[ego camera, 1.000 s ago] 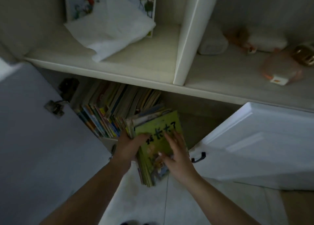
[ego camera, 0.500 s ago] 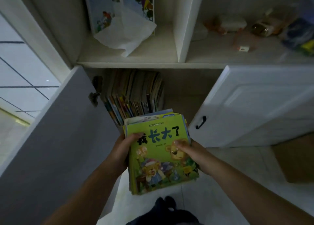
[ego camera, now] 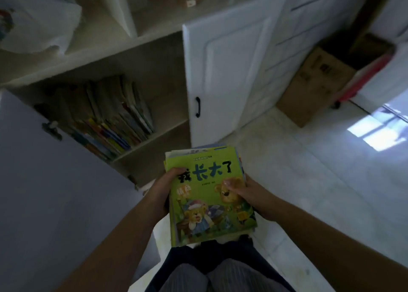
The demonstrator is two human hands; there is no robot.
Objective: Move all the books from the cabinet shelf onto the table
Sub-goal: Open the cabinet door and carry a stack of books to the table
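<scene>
Leaning row of books on the cabinet shelf at 10 o'clock is dim, titles unreadable. Left hand grips the stack of books at its left edge, thumb on top; fingers hidden underneath. Green bear cover faces up. Right hand clamps the right edge. White door stands open at 1 o'clock.

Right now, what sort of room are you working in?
Probably a home room, perhaps a child's: a white cabinet holding children's picture books, toys on its upper shelf, and a cardboard box on the tiled floor.
</scene>
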